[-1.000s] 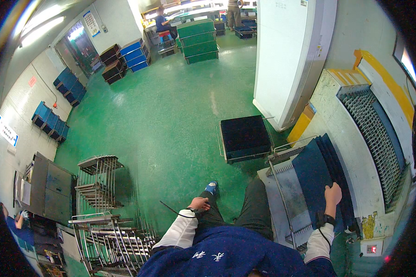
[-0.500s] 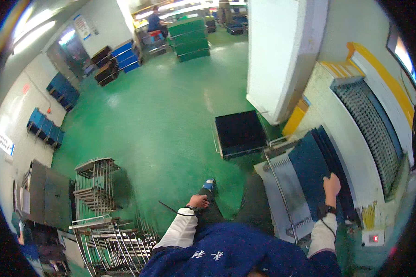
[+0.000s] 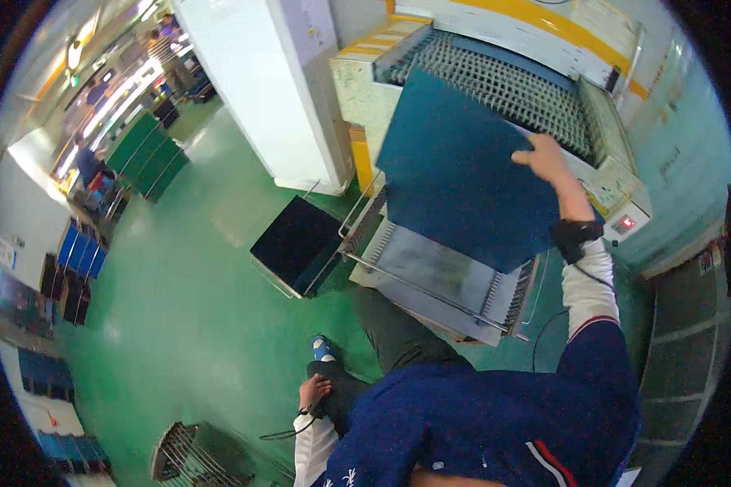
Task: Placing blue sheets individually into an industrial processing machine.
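My right hand point(image 3: 546, 159) grips the upper right edge of a large dark blue flat panel point(image 3: 455, 174) and holds it tilted in the air above a grey metal tray point(image 3: 430, 276) at the mouth of a machine. Behind the panel runs a mesh conveyor point(image 3: 528, 89) on the cream and yellow machine. My left hand point(image 3: 313, 392) hangs low beside my thigh, fingers curled, with a thin black cord trailing from it; whether it grips the cord is unclear. My dark blue jacket and dark trousers fill the lower middle.
A dark flat cart point(image 3: 296, 243) stands on the green floor left of the tray. A white pillar point(image 3: 268, 89) rises behind it. Wire racks point(image 3: 199, 458) sit at the lower left; blue crates point(image 3: 77, 252) line the left wall. Green bins point(image 3: 150, 158) and a person stand far back.
My right hand has lifted the blue panel off the stack beside the machine and raised it over the tray. My view has swung right toward the machine. The left hand stays low.
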